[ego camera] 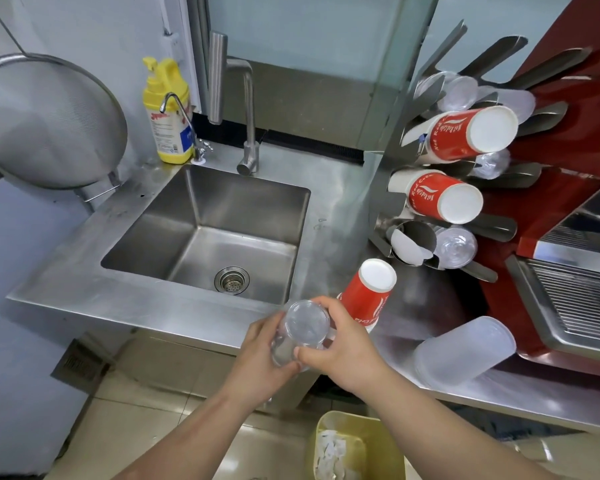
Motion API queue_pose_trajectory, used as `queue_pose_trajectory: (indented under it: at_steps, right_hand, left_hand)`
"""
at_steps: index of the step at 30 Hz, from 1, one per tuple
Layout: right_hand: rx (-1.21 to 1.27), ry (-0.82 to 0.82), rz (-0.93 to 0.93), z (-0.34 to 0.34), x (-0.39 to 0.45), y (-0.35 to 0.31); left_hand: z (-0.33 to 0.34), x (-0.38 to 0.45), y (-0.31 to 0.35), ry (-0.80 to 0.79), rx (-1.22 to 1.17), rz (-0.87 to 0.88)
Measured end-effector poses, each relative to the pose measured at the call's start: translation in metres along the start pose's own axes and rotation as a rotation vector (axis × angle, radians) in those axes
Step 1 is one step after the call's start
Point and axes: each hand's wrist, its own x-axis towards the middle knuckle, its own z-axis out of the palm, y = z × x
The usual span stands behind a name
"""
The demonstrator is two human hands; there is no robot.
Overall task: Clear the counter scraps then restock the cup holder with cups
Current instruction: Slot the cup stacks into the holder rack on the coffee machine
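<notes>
Both hands, left (257, 355) and right (340, 348), fingers curled, grasp clear cups (300, 332)

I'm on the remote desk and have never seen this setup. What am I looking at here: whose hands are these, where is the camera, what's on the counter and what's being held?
There is no machine: a person works with two bare hands. The single picture comes from a wide-angle camera on their head, looking forward and down.

The left hand and right hand both grip a stack of clear plastic cups, held over the front edge of a steel counter, bottom end facing the camera.

In the counter sits a sink, with a yellow bottle behind it. To the right, a stack of red paper cups and a stack of frosted cups lie on the counter. Above them stands the cup holder, a metal rack with red and clear cups already in several slots. A yellow bin stands on the floor below.
</notes>
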Motion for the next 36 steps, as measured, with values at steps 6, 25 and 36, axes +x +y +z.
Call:
queue_pose_trajectory:
  at_steps: [6, 25, 36]
  right_hand:
    - [0.045, 0.032, -0.047, -0.025, -0.015, -0.002]
    - [0.263, 0.287, -0.427, -0.237, -0.076, -0.051]
    - [0.273, 0.412, -0.506, -0.320, -0.105, -0.025]
  left_hand:
    - [0.014, -0.007, 0.020, 0.041, 0.011, 0.011]
    - [0.076, 0.022, 0.254, 0.227, 0.169, 0.542]
    - [0.135, 0.046, 0.333, 0.114, 0.302, 0.713]
